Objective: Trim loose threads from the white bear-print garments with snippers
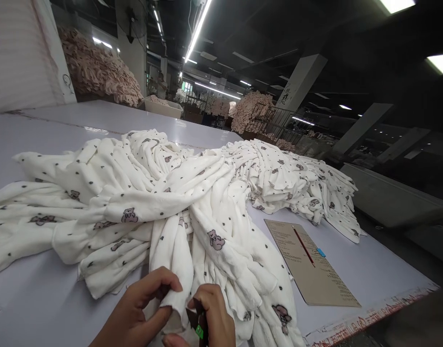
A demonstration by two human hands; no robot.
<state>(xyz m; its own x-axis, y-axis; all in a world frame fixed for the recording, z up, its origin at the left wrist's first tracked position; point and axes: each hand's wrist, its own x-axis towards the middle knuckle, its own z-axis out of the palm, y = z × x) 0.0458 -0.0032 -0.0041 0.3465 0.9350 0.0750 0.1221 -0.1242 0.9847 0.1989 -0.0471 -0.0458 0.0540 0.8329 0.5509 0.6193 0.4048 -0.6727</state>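
A heap of white plush fabric [130, 236] with grey-purple bears and small dark dots lies across the table. At the bottom centre my left hand [140, 303] is closed on the end of one white strip [176, 274], its edge between thumb and fingers. Just to the right, my right hand [217, 315] is wrapped round a small dark tool [198, 318] with a green mark, which looks like thread snips. That tool is beside the fabric edge; whether it touches the cloth cannot be told. The ends of its blades are partly hidden by my fingers.
A brown cardboard sheet [315, 279] with printed text lies at right, a dark red pencil [303, 246] and a blue clip [320, 252] on it. A second fabric pile [282, 178] sits further back. Beyond the table stand a pale bin [398, 193] and pink cloth heaps [98, 67].
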